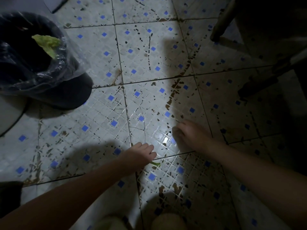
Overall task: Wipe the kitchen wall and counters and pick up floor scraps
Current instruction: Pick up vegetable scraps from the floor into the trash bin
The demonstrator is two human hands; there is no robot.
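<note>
The floor (99, 52) is pale tile dotted with blue squares. Dark flecks and brown streaks stain it along the grout, and the room is dim apart from one bright glare patch between my hands.

My left hand (141, 152) hangs low over the tiles with its fingers curled in. A green scrap (155, 163) pokes out from under them, and I judge I am gripping it, though the hand covers most of it. The end that shows runs roughly left to right, pointing toward my right hand (191, 135). That hand sits just past the glare, a little farther from me, with its fingers bent down to the floor as if picking at something small. It is too dark to tell whether it pinches anything. The two hands are near each other but apart.

The bin (66, 95) stands well away, up and to the left, lined with a clear bag, with a pale green leaf (48, 43) lying at its rim. So the scrap has to travel up and left, and my left hand is the nearer one for that. Only stained tile lies between it and the bin. At the upper right, a wooden leg (222, 19) and some dark furniture stand well off that path.
</note>
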